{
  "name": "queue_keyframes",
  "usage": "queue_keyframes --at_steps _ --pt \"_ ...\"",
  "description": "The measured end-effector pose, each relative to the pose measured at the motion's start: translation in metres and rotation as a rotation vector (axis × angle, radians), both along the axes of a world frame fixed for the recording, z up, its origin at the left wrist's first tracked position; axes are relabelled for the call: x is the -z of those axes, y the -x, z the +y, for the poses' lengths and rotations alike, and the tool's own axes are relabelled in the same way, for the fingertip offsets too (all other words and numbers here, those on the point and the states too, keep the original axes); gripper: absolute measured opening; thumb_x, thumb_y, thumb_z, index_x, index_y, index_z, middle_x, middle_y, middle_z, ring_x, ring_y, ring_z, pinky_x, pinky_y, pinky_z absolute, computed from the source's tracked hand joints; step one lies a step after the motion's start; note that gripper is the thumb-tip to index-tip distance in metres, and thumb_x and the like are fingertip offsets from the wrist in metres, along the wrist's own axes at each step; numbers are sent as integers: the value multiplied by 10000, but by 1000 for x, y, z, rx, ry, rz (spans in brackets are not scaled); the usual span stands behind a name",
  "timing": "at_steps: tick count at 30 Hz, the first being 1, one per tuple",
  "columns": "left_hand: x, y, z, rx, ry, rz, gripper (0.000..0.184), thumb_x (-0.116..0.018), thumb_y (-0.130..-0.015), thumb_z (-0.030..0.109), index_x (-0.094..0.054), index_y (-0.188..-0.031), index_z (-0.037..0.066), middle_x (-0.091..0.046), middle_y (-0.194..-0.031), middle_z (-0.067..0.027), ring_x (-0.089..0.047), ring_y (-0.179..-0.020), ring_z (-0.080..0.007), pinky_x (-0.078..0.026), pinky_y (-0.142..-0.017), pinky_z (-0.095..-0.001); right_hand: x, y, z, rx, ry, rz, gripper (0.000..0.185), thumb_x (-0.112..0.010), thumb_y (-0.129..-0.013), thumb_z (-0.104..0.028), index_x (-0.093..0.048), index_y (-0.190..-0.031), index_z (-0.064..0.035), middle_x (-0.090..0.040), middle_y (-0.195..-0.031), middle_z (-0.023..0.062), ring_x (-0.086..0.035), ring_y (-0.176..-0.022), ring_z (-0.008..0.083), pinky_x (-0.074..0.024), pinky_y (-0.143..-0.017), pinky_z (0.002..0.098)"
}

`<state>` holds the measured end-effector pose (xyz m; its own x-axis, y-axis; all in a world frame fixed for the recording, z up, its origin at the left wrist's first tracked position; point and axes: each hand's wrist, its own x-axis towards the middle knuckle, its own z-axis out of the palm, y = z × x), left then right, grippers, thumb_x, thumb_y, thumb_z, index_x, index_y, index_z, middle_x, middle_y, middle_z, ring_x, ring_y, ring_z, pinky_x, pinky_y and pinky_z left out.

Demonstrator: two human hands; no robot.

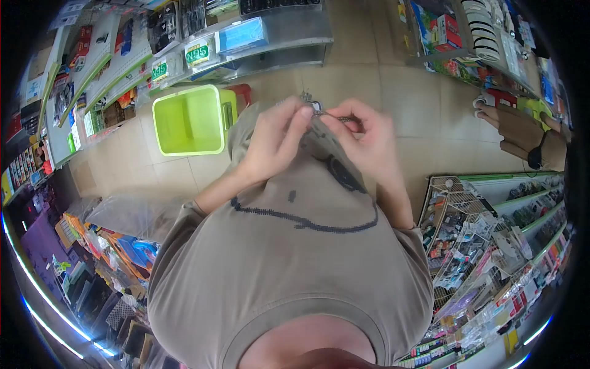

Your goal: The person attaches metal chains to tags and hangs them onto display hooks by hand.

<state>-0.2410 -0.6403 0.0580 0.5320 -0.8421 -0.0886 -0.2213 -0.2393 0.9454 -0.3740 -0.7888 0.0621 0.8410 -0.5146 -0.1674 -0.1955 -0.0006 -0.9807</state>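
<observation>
In front of my chest, both hands meet at a small silver metal piece point(316, 106) with a dark, chain-like strand point(345, 118); its exact kind is too small to make out. My left hand point(278, 134) pinches the metal piece from the left, thumb against the fingers. My right hand point(364, 136) is closed on the strand, with thumb and index finger close to the metal piece. Below them hangs the front of a grey-brown T-shirt point(301, 264) with a dark line drawing.
A lime-green bin point(188, 120) stands on the tiled floor point(344, 67), left of my hands. Ahead is a metal shelf point(283, 46) with boxes and packs. Wire racks point(452, 203) of small goods stand at right. Another person point(534, 138) is at far right.
</observation>
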Motion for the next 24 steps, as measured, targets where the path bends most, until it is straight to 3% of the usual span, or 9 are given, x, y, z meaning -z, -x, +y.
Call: queue_keyframes --at_steps 5,8,11,15,22,24 --pt "8 -2 -5 -51 5 80 295 -492 -1099 210 -581 -934 -17 -582 -743 -60 -511 -690 -102 -434 -636 -278 4 -2 9 70 73 50 120 -741 -943 -78 -700 -988 25 -723 -895 84 -672 -808 73 -542 -683 253" --pt "6 -9 -7 -52 20 84 293 -489 -1101 205 -578 -925 -11 -583 -741 -56 -513 -694 -97 -437 -640 -272 10 -9 18 142 -43 -39 120 -716 -966 -67 -690 -1027 33 -732 -946 68 -675 -863 83 -545 -734 243" --pt "9 -20 -9 -68 78 82 293 -491 -1101 207 -578 -928 -14 -603 -754 -68 -546 -709 -118 -463 -667 -283 14 -22 18 158 -439 -65 116 -691 -985 -53 -680 -1064 30 -732 -1003 61 -677 -928 93 -537 -805 232" --pt "16 -49 -10 -67 139 101 301 -485 -1103 217 -583 -957 -28 -641 -791 -96 -605 -751 -147 -498 -713 -302 17 -50 25 157 -552 -54 121 -673 -994 -38 -673 -1096 28 -733 -1063 70 -674 -1002 99 -529 -882 231" --pt "14 -123 -13 -17 141 276 315 -466 -1107 234 -589 -984 -29 -652 -806 -114 -627 -772 -171 -506 -731 -317 2 -122 41 316 -316 -176 134 -686 -991 -48 -701 -1101 28 -744 -1036 64 -680 -968 89 -534 -851 221" --pt "16 -149 -12 24 131 278 285 -442 -1119 229 -572 -986 13 -562 -832 -34 -507 -780 -99 -437 -717 -266 -1 -146 42 333 -226 -151 136 -699 -982 -50 -717 -1094 25 -744 -1013 52 -679 -941 84 -529 -818 215"
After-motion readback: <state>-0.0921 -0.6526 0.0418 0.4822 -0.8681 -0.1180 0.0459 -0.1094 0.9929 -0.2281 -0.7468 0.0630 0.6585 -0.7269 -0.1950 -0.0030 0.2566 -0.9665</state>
